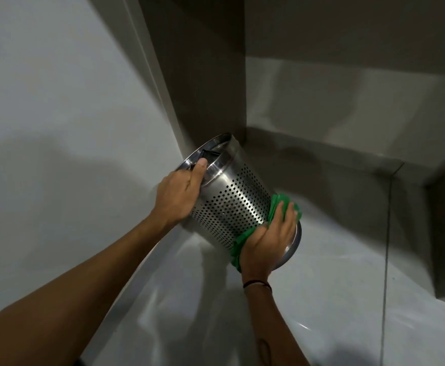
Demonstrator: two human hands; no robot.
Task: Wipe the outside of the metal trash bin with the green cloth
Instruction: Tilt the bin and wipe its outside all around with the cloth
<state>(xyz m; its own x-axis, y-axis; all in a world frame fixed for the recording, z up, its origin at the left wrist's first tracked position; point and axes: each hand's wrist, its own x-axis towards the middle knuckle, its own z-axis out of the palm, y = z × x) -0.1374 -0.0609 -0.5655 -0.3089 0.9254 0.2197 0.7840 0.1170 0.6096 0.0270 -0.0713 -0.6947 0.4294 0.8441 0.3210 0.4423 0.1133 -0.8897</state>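
in a grey tiled corner, the perforated metal trash bin (232, 196) hung tilted between both hands. left hand (179, 191) gripped its rim; right hand (271, 236) pressed the green cloth (276, 204) flat near the base. wiping looked underway; next, probably rotate it.

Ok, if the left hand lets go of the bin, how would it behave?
Probably light: the perforated bin looks thin. Tilted, with the left hand gripping its rim, it would likely tip, and being round, roll. The cloth under the right hand may slide on polished metal.
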